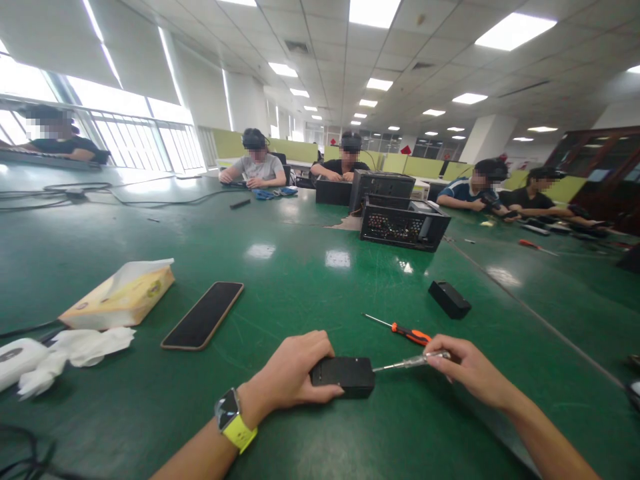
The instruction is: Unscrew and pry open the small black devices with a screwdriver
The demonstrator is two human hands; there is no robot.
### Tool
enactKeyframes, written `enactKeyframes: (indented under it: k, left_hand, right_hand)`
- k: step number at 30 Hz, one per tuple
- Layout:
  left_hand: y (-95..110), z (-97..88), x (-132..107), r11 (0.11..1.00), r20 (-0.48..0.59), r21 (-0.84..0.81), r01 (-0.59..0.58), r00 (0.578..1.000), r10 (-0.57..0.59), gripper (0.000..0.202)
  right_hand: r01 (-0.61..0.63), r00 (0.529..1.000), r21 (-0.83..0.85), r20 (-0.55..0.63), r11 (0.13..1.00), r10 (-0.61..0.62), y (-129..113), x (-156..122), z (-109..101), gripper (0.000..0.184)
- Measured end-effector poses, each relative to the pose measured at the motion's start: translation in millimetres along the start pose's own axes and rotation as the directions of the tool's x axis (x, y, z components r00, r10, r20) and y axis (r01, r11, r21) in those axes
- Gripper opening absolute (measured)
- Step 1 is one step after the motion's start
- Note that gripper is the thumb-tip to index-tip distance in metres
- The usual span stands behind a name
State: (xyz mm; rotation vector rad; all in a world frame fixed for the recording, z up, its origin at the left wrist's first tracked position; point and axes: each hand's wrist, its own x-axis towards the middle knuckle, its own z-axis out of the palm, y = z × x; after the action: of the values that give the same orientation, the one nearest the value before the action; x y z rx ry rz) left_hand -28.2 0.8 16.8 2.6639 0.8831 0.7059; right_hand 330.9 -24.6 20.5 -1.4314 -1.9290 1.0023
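A small black rectangular box point(353, 375) lies on the green table, gripped from its left end by my left hand point(295, 370), thumb along the near side and fingers over the far side. A yellow-banded watch is on that wrist. My right hand point(463, 363) is closed around the clear handle of a thin screwdriver point(407, 362). Its metal tip meets the right end of the box; whether it sits in a screw or gap I cannot tell. Just beyond lies an orange-and-black screwdriver point(411, 333). Farther right rests a second black box-shaped piece point(450, 299).
To the left are a phone point(204, 316), a tissue pack point(123, 293), crumpled tissue point(83, 350) and a white object point(20, 360). Black computer cases point(405, 223) stand at the far middle. Several people sit around the table. Another orange screwdriver point(531, 245) lies far right.
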Motion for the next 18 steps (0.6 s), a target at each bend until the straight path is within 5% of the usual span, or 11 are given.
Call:
enactKeyframes:
  k: [12,18]
  left_hand:
    - [-0.9,-0.1,0.0,1.0,0.013,0.011,-0.007,1.0,0.007,0.034]
    - [-0.1,-0.5,0.4,1.0,0.014,0.012,0.0,1.0,0.0,0.034]
  right_hand:
    - [0.01,1.0,0.073,-0.026,0.997,-0.008,3.8,0.0,2.2,0.031]
    - [0.031,0.999,-0.022,-0.028,0.999,-0.032,0.8,-0.8,2.4,0.03]
